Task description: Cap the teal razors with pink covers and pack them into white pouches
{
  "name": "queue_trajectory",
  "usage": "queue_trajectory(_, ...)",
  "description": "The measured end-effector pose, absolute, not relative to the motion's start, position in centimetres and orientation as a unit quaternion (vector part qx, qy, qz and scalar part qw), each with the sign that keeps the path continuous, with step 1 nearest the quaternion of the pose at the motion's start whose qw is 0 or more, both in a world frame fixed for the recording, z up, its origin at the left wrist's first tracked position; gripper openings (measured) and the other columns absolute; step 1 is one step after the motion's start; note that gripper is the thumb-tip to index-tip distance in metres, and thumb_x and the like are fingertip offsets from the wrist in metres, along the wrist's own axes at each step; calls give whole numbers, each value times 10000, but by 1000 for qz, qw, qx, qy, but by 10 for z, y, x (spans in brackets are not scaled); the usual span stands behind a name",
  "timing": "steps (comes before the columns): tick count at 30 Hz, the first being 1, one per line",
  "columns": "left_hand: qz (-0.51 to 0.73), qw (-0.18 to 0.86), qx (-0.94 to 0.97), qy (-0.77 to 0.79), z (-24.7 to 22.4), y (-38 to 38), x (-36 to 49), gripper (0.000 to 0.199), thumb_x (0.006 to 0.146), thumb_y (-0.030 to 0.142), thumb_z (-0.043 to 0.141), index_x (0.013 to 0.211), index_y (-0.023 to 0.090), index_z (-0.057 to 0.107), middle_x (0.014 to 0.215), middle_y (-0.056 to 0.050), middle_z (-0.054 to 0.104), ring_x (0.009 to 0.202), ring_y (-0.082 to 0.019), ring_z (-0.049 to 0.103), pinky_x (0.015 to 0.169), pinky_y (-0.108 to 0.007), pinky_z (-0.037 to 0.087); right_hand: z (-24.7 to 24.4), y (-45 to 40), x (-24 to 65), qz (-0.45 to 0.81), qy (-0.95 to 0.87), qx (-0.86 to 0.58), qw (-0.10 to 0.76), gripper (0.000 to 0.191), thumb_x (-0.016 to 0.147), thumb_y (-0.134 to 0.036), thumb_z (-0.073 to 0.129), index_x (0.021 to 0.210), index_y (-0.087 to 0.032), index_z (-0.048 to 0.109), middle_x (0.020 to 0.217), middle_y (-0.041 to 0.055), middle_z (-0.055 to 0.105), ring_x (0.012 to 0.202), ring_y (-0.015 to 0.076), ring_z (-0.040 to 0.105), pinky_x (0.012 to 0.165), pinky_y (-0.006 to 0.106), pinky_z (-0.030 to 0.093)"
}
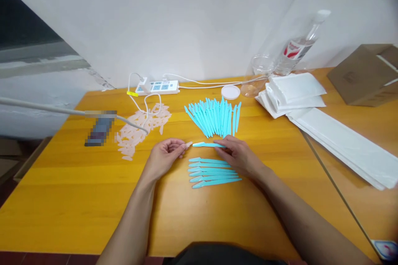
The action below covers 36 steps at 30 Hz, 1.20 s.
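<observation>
Between finger and thumb, my left hand (165, 156) pinches a small pale translucent blade cap (188, 144). My right hand (239, 154) grips a light blue eyebrow razor (205, 145) by its handle, its blade end pointing left at the cap. Cap and razor tip are very close; whether they touch I cannot tell. Below them lies a row of several blue razors (214, 172), side by side, with clear covers seeming to sit on their left ends. Beyond my hands is a fanned pile of blue razors (214, 118). Loose pale caps (133, 132) are scattered to the left.
A phone (100, 130), blurred out, lies left, with a white cable over the caps. By the wall are a power strip (158, 87), a round lid (230, 92), a clear jar (256, 76) and a bottle (295, 54). White packets (295, 91) and a cardboard box (363, 74) stand right.
</observation>
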<state>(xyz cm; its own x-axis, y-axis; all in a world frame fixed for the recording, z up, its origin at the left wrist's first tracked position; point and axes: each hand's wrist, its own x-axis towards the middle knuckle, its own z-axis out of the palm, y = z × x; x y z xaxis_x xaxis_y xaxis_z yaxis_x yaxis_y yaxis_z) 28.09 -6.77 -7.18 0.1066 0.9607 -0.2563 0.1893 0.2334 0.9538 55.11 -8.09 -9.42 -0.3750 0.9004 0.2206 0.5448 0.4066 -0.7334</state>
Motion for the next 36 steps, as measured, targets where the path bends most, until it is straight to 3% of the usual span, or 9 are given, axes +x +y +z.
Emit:
queue_trajectory(7, 341, 527, 541, 559, -75, -68, 282, 422, 753, 530, 804, 892, 144, 707, 779, -31, 701, 626, -97, 567, 587, -205, 446, -96, -81, 552, 291, -780, -454, 317, 219, 1003, -305, 539, 1085, -222, 725, 798, 37, 582, 735, 168, 579, 672, 277, 458)
queue_trajectory(14, 323, 535, 549, 555, -71, -70, 284, 395, 751, 517, 807, 872, 151, 719, 777, -32, 717, 613, -103, 579, 579, -210, 450, -90, -81, 550, 291, -786, -454, 303, 233, 1011, -307, 526, 945, -202, 723, 757, 25, 554, 709, 157, 557, 659, 268, 449)
queue_trajectory(18, 304, 527, 577, 544, -79, -74, 298, 332, 813, 489, 755, 896, 168, 732, 820, -44, 739, 675, -142, 635, 624, -238, 484, -89, -83, 547, 272, -808, -440, 281, 214, 1012, -288, 525, 1041, -200, 718, 793, 41, 586, 766, 179, 572, 700, 292, 466)
queue_trajectory(25, 258, 345, 759, 488, -78, -76, 295, 170, 937, 320, 623, 931, 246, 776, 924, -53, 762, 879, -206, 674, 823, -319, 501, -88, -86, 544, 215, -847, -431, 224, 256, 1028, -270, 491, 977, -167, 719, 831, 70, 595, 807, 196, 566, 755, 329, 478)
queue_trajectory(32, 241, 272, 834, 415, -81, -83, 305, 257, 963, 294, 603, 1182, 245, 729, 1153, -85, 732, 1078, -244, 641, 962, -396, 463, -78, -95, 538, 243, -843, -431, 211, 282, 1029, -249, 461, 961, -156, 718, 910, 104, 662, 839, 200, 626, 786, 326, 507)
queue_trajectory(36, 212, 258, 862, 382, -82, -85, 312, 240, 983, 267, 569, 1144, 260, 747, 1158, -75, 725, 1076, -243, 631, 950, -405, 446, -73, -86, 554, 251, -779, -524, 236, 288, 992, -324, 525, 840, -196, 734, 821, 61, 718, 740, 182, 660, 687, 286, 478)
